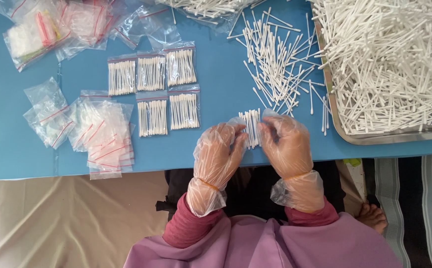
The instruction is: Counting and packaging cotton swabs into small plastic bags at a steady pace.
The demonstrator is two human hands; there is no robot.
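Both gloved hands are meeting over the blue desk (226, 79) edge: left hand (217, 151) and right hand (285, 145), palms facing inward, are pinching a bundle of cotton swabs (250, 126) upright between them.

The metal tray (342, 130) at three o'clock runs off the top and right edges. The pile of bags (52, 25) at eleven o'clock is cut off at the top. The bunch of swabs (251, 126) is partly hidden by both gloved hands' fingers.
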